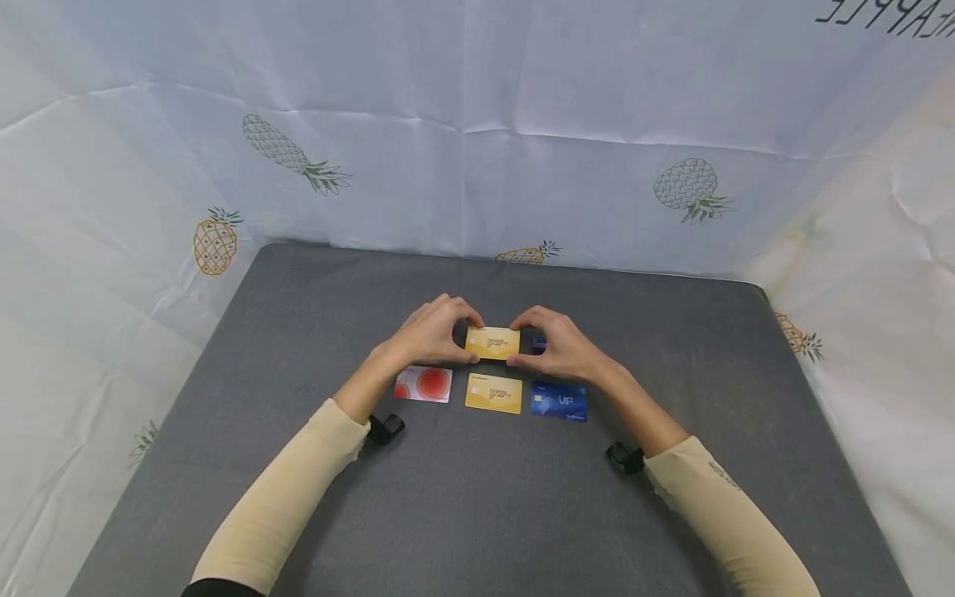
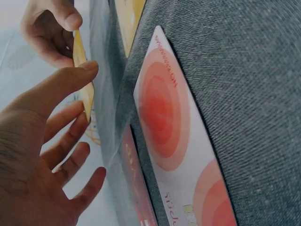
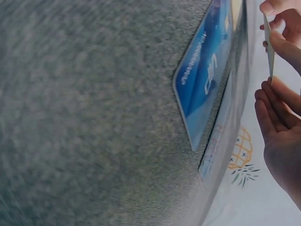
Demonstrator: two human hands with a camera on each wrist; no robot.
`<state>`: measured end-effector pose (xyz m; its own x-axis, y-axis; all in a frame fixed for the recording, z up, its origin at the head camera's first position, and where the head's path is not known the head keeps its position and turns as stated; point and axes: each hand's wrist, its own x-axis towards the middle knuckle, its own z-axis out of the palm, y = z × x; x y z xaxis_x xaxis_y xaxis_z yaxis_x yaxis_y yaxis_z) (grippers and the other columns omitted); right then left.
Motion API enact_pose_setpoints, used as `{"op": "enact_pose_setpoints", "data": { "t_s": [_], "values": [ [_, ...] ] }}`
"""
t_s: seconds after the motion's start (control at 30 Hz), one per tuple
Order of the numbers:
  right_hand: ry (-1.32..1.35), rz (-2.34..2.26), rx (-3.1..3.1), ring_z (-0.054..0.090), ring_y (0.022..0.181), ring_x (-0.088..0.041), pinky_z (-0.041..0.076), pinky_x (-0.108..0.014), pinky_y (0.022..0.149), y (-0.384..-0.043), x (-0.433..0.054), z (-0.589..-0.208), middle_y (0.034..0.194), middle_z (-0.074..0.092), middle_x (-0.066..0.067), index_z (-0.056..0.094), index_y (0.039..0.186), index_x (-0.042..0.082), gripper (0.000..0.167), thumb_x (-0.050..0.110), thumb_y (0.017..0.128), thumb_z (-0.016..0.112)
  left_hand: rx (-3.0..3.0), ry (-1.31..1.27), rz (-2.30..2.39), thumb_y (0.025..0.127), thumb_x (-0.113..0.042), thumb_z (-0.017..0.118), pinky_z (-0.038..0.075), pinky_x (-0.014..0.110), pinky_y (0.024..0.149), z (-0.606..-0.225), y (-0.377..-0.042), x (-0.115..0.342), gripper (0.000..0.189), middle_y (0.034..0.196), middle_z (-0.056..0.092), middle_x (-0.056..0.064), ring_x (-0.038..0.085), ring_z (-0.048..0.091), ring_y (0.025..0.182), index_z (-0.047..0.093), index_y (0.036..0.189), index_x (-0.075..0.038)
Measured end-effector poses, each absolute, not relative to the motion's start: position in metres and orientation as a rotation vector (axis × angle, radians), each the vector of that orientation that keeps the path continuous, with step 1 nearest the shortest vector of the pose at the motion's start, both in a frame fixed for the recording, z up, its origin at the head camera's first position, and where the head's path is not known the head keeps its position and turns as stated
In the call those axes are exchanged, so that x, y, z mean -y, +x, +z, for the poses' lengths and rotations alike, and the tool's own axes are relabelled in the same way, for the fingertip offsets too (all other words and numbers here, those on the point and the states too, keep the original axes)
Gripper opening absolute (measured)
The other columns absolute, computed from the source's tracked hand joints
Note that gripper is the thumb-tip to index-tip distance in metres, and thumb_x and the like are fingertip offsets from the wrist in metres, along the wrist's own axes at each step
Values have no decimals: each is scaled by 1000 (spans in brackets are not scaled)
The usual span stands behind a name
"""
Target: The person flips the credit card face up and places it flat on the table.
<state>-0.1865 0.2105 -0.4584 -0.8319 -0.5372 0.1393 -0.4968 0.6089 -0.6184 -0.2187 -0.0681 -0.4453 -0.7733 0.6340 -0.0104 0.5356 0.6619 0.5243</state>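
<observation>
A yellow card (image 1: 492, 342) is pinched at its two short ends by both hands. My left hand (image 1: 430, 333) holds its left end between thumb and fingers; my right hand (image 1: 563, 345) grips the right end the same way. In the left wrist view the held card (image 2: 88, 101) appears nearly edge-on, lifted off the cloth. Another yellow card (image 1: 493, 394) lies just in front of it. To that card's left is a white card with red circles (image 1: 423, 385); on its right, a blue VIP card (image 1: 559, 401).
Behind the right hand, a dark blue card (image 1: 539, 343) is partly covered. A reddish card (image 2: 137, 176) lies beyond the white one in the left wrist view. Grey cloth covers the table (image 1: 477, 514); a pineapple-print curtain (image 1: 477, 191) hangs at its back edge.
</observation>
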Motion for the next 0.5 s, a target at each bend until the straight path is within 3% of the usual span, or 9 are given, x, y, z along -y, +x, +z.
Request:
{"op": "enact_pose_setpoints", "data": {
  "t_s": [0.5],
  "values": [
    [-845, -926, -2759, 70, 123, -32, 56, -54, 107, -190, -210, -468, 130, 73, -15, 73, 130, 4, 52, 31, 89, 91, -2674, 955, 663, 85, -36, 94, 53, 52, 101, -453, -222, 62, 48, 137, 72, 7, 30, 61, 122, 79, 126, -16]
  ]
}}
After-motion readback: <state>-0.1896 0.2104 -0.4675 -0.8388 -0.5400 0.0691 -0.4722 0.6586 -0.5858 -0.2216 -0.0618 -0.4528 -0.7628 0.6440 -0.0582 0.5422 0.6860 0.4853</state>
